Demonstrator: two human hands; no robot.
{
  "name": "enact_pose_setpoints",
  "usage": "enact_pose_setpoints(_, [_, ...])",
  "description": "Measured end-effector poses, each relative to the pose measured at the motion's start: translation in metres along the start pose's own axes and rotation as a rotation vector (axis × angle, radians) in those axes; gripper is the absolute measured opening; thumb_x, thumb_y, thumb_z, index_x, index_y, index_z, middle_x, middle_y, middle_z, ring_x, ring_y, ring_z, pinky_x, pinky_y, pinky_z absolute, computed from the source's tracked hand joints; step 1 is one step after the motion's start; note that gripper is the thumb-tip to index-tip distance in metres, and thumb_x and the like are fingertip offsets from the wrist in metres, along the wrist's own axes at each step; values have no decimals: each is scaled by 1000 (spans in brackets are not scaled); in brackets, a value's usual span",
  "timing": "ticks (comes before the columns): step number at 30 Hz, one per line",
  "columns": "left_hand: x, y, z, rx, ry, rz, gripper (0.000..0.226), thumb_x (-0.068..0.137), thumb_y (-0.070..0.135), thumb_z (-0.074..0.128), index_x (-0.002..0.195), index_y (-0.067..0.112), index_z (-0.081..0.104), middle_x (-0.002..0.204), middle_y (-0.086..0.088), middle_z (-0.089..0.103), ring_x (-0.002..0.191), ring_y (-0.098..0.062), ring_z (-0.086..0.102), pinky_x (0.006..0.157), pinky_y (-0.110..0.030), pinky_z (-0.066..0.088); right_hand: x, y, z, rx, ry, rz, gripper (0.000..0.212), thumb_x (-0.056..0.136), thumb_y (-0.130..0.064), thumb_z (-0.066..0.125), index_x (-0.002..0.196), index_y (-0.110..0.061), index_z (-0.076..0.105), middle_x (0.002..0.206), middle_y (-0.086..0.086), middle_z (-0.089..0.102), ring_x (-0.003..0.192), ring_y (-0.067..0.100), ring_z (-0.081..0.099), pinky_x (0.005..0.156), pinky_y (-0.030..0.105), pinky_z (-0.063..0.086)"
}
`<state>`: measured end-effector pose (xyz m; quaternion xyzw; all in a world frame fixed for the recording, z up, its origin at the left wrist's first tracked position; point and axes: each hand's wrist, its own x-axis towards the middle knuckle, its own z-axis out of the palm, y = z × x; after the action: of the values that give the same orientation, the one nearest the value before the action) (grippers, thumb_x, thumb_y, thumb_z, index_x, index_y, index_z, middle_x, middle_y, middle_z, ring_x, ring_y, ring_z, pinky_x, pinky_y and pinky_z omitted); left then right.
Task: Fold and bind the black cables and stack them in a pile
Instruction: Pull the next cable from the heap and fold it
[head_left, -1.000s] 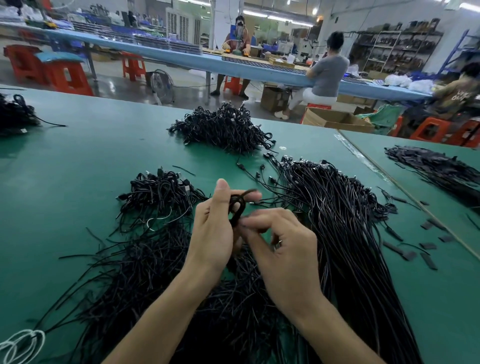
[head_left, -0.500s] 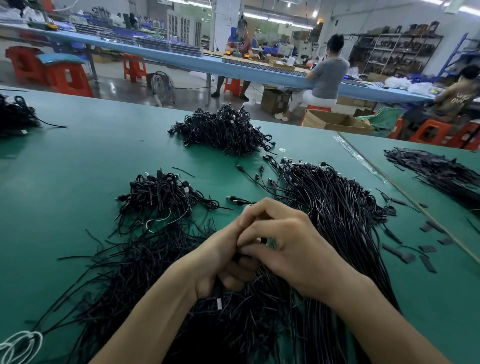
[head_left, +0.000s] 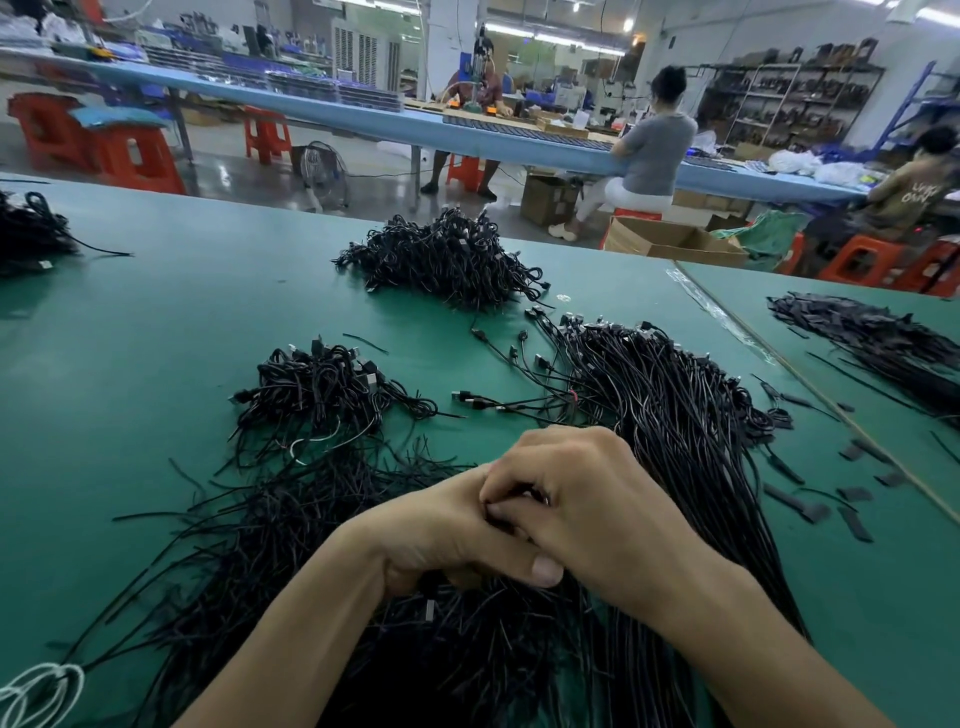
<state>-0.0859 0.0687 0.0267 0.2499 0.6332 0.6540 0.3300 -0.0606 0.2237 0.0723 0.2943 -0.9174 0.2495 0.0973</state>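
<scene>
While left hand (head_left: 457, 525) grips, cable (head_left: 429, 605) inside

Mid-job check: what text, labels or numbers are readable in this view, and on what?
Far-right shirt back: pale two-line lettering, too blurred to read.
Cardboard box under the blue bench: any markings too small to read.
Black cables, green table: no text visible.

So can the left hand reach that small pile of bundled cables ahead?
Probably yes. The small pile lies just ahead and left of the left hand, with only thin loose strands between. But that hand is busy, gripping a cable with the right hand.
</scene>
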Motion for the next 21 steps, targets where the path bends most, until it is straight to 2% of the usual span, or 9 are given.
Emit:
enact_pose_setpoints(5, [-2,-1,-2,56,40,6,21,61,18,81,64,30,65,61,8,53,52,-6,45,46,-23,32,0,-2,2,-7,19,-16,9,78,-16,70,77,-25,73,79,-13,64,80,10,59,75,37,50])
enact_pose_setpoints(8, [-1,1,-2,84,54,-4,21,64,11,80,71,24,66,71,-2,57,67,-17,50,62,-34,38,0,0,4,33,-3,-7,10,80,-16,66,79,-26,64,78,-15,60,83,9,55,76,36,47])
enact_pose_setpoints(9, [-1,1,-1,98,62,-15,20,66,10,79,71,24,66,70,-1,57,67,-15,51,63,-32,39,1,1,4,27,-17,-6,11,80,-16,65,80,-27,60,77,-16,58,84,9,53,76,34,46])
enact_pose_setpoints(12, [0,1,1,89,96,-68,23,72,11,70,64,31,63,57,12,48,48,-2,40,45,-17,31,1,6,5,9,-25,24,19,84,-16,67,83,-29,53,76,-18,56,86,5,49,76,25,41])
enact_pose_setpoints(16, [6,-3,1,-268,170,-106,16,75,5,58,76,20,52,60,5,38,49,-6,27,41,-16,22,-1,13,0,1,46,105,16,86,-14,70,85,-28,61,79,-18,61,91,4,51,77,23,39])
enact_pose_setpoints(18, [10,-3,0,-446,159,-107,11,73,8,56,79,16,51,66,1,43,50,-7,30,41,-17,25,-1,14,-3,-9,88,121,15,86,-15,71,85,-28,63,79,-17,63,92,6,52,78,27,42])
enact_pose_setpoints(21, [12,-4,0,-594,135,-73,9,79,17,49,86,12,52,70,0,49,51,-7,36,42,-17,30,0,15,-5,-32,108,117,14,87,-15,70,85,-28,65,80,-18,63,92,7,51,79,27,43])
